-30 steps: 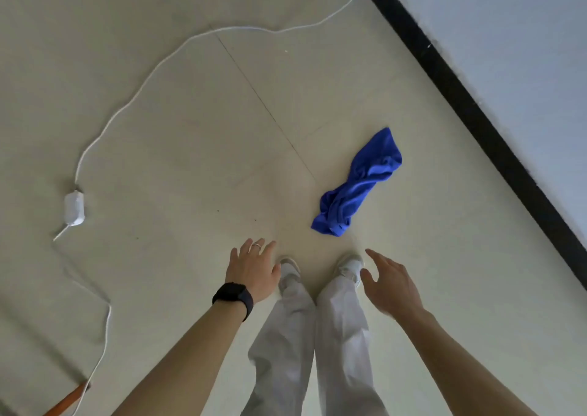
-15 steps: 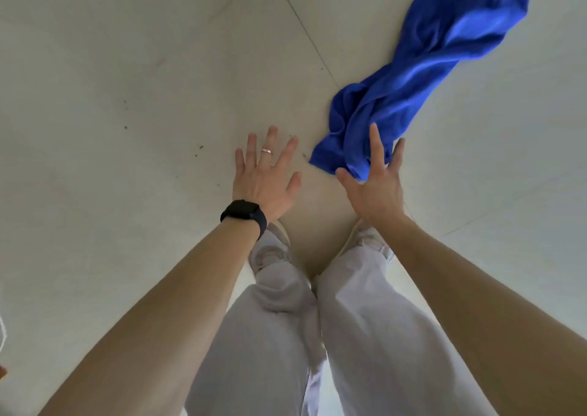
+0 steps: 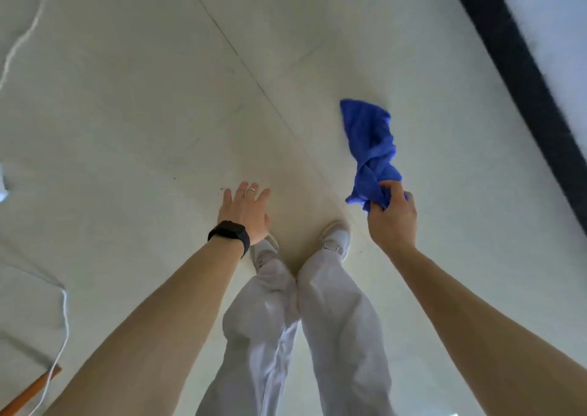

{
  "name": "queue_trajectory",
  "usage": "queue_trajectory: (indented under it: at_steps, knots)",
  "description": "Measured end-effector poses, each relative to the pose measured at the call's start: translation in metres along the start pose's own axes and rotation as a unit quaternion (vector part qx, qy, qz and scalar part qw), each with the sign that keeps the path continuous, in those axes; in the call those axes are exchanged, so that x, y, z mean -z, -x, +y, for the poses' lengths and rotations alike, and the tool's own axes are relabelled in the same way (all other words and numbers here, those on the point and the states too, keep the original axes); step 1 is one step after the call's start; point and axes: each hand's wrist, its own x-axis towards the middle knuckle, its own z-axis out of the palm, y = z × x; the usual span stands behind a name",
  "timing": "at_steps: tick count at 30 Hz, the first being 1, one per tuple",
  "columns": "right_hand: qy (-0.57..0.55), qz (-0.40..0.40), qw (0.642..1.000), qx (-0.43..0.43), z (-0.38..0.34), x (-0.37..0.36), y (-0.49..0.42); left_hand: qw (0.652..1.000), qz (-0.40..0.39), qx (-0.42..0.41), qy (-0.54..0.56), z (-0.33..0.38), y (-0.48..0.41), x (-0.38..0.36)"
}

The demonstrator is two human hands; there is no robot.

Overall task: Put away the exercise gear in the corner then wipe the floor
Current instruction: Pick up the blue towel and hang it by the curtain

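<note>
At the far left a thin white power cable (image 3: 60, 326) trails across the pale tiled floor (image 3: 143, 113), with part of a small white adapter (image 3: 2, 186) at the edge; I judge it worth keeping the wiping clear of it. An orange wooden strip (image 3: 28, 393) pokes in at the bottom left corner (what it belongs to I cannot tell).

My left hand (image 3: 246, 213), with a black wristband (image 3: 229, 235) and a ring, hangs empty, fingers spread and apart, palm down above the tiles. I hold it out like this for balance as I bend forward, and to be ready to brace on the floor.

Below it are my loose white trousers (image 3: 295, 336) and white shoes (image 3: 335, 239), feet close together.

My right hand (image 3: 392, 220) is clenched around one end of the crumpled blue microfibre cloth (image 3: 370, 148). The rest of it trails away from my fist in a twisted bunch toward the tiles; whether its far end touches them I cannot tell. I have it by the end because that was the nearest part to grab, and it likely needs bunching into the palm before wiping.

On the right a black skirting band (image 3: 521, 75) runs under a pale wall (image 3: 565, 8). No exercise gear is in view, so I judge the wiping stage is starting.
</note>
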Motion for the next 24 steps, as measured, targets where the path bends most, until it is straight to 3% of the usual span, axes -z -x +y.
queue_trajectory:
  at_steps: [4, 10, 18, 24]
  knots:
    - [0.005, -0.036, 0.999, -0.003, -0.058, 0.133, 0.095, 0.997, 0.052, -0.034, 0.038, 0.035, 0.125, 0.12]
    - [0.004, -0.071, 0.993, 0.091, -0.132, 0.296, 0.232, 0.975, 0.158, -0.134, 0.085, 0.09, 0.28, 0.255]
    - [-0.122, 0.022, 0.984, 0.129, -0.131, 0.426, 0.417, 0.888, 0.242, -0.391, 0.031, 0.148, 0.441, 0.335]
    - [-0.244, 0.134, 0.954, 0.11, -0.091, 0.459, 0.517, 0.83, 0.224, -0.51, -0.031, 0.205, 0.522, 0.362]
